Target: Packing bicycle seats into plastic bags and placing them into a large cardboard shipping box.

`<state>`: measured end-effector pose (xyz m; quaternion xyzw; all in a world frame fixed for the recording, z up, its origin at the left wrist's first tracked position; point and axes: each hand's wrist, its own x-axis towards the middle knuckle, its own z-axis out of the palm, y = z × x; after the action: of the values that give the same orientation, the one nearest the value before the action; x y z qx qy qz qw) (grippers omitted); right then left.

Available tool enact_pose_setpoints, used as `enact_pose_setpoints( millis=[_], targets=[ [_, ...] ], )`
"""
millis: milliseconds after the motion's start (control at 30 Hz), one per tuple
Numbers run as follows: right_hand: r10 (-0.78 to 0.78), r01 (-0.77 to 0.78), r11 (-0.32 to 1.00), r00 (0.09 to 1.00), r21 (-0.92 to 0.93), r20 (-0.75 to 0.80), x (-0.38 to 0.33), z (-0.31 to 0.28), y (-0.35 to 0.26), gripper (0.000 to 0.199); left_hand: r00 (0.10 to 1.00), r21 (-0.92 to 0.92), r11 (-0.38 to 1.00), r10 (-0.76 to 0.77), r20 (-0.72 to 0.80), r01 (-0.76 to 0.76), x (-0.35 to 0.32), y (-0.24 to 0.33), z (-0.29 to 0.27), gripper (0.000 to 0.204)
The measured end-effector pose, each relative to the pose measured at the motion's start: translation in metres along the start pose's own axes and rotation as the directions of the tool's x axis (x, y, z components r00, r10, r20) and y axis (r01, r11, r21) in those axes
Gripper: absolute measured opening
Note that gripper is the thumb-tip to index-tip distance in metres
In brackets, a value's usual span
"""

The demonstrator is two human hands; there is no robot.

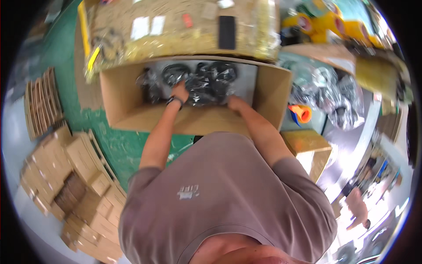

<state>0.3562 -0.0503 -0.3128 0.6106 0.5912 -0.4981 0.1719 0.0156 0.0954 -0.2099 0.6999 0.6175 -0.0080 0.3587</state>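
Note:
A long open cardboard box stands in front of me. Inside it lie several black parts wrapped in clear plastic, some with rounded shapes. Both my hands reach down into the box. My left hand, with a dark band on its wrist, closes at the left edge of the middle plastic bag of black parts, just below a round black bagged part. My right hand is curled at the lower right edge of the same middle bag. The fingertips of both hands are partly hidden and blurred.
Behind the box is a taped worktable with a dark flat rectangle and white papers. To the right are clear-bagged parts, an orange tape roll and yellow rolls. Stacked cartons stand left. A person is at far right.

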Motion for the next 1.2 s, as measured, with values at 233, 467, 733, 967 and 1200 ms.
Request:
enact_pose_setpoints(
  millis=[233, 467, 733, 967, 1200],
  targets=[
    [-0.398, 0.658, 0.625, 0.731, 0.42, -0.554, -0.264, -0.198, -0.078, 0.033, 0.973, -0.124, 0.991, 0.019, -0.23, -0.048, -0.217, 0.087, -0.03, 0.06],
    [0.587, -0.564, 0.715, 0.16, 0.414, -0.794, -0.398, -0.307, 0.393, 0.054, 0.932, -0.161, 0.959, 0.173, -0.319, -0.234, -0.24, 0.339, -0.03, 0.055],
    [0.233, -0.651, 0.759, 0.284, -0.008, -0.93, -0.391, -0.29, 0.549, 0.038, 0.882, -0.188, 0.863, 0.466, -0.063, -0.469, -0.187, 0.534, 0.026, 0.04],
    [0.468, 0.223, 0.87, -0.096, 0.44, -0.878, -0.538, -0.277, 0.405, 0.052, 0.546, -0.641, 0.479, 0.341, 0.765, 0.6, -0.178, 0.667, 0.111, 0.063],
    [-0.372, 0.772, 0.568, 0.551, 0.286, -0.747, -0.585, -0.287, 0.303, 0.065, 0.717, -0.722, -0.079, 0.236, 0.656, 0.687, -0.222, 0.652, 0.095, 0.056]
  ],
)
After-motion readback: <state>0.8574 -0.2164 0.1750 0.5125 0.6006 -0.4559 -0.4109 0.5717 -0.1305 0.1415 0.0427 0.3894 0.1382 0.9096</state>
